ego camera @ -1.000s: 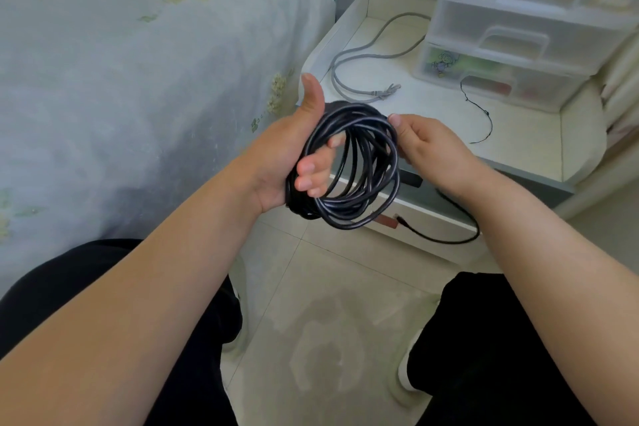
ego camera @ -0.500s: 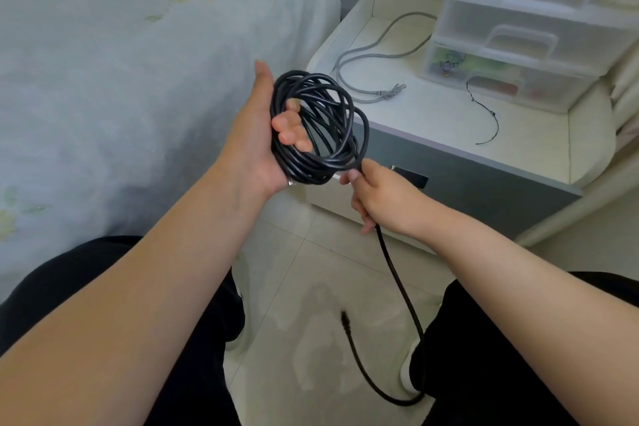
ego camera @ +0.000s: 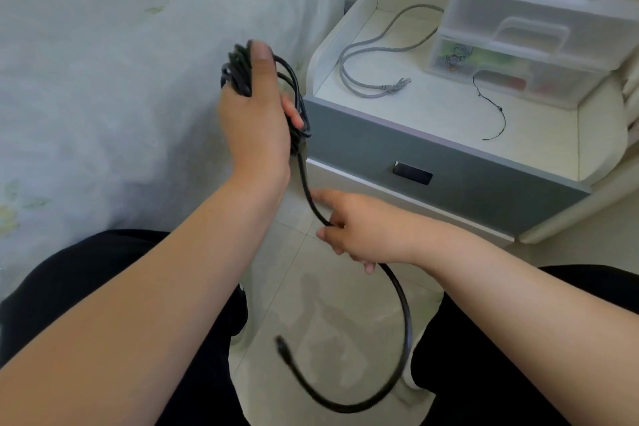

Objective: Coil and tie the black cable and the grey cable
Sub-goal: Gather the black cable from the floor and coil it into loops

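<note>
In the middle of the frame the left hand (ego camera: 257,114) is raised with its back to the camera, thumb up, and is clamped around a bundle of loops of the black cable (ego camera: 403,308), which shows at the fingertips and along the hand's right edge. From the bundle a free length of the cable drops to the right hand (ego camera: 359,230), lower and right of centre, which is closed around it; past that hand the cable swings down in a wide curve to the bottom of the frame and ends in a plug at lower centre, above the tiled floor (ego camera: 321,290). The grey cable (ego camera: 366,59) lies loose and uncoiled on the white counter (ego camera: 432,107) at upper right, beside a clear plastic drawer unit (ego camera: 539,28). A thin black tie (ego camera: 494,107) lies on the counter to its right. A bed (ego camera: 103,79) fills the upper left.
</note>
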`<state>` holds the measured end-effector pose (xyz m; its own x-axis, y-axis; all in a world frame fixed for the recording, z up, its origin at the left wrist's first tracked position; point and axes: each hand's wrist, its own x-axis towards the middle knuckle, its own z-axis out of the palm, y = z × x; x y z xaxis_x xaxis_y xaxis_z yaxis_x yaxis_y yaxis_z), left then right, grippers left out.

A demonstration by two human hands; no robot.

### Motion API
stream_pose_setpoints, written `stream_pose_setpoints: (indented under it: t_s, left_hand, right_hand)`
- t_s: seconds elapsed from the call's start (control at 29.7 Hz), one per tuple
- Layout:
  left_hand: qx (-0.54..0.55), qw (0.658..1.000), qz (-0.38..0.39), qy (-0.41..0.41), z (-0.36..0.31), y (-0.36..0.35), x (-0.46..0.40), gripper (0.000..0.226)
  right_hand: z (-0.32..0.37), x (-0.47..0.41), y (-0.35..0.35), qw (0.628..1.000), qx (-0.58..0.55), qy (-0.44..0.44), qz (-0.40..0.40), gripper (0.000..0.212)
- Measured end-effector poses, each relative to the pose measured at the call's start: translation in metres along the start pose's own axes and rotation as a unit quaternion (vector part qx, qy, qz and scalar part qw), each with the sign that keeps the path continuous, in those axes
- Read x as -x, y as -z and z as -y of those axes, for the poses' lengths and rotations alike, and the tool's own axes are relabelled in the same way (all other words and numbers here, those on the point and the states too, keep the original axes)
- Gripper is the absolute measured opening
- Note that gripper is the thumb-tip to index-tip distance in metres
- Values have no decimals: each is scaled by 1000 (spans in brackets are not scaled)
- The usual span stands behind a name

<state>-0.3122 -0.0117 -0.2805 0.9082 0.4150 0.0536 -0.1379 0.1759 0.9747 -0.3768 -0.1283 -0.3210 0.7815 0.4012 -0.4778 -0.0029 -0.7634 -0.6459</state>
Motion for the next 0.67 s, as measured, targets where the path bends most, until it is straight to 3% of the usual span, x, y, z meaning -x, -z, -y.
stream_pose_setpoints:
  t_s: [0.1,0.3,0.44,0.57,0.67]
  left_hand:
    - [-120,986,62,-93,6,1,4,32]
    - [-286,934,156,-149,18,10,0,44]
    - [-314,917,204,-134,21,14,-1,49]
    - [-365,882,259,-146,23,11,0,37]
    - [-330,878,340,-61,18,12,5,53]
  right_hand:
    - [9,9,7,992,118,38,-26,37]
    - [9,23,42,923,321,98,-186,14]
    - [6,21,50,903,342,135,-222,16]
    - [4,17,51,885,336,184,-264,12]
    - [3,16,56,884,303,200,-293,23]
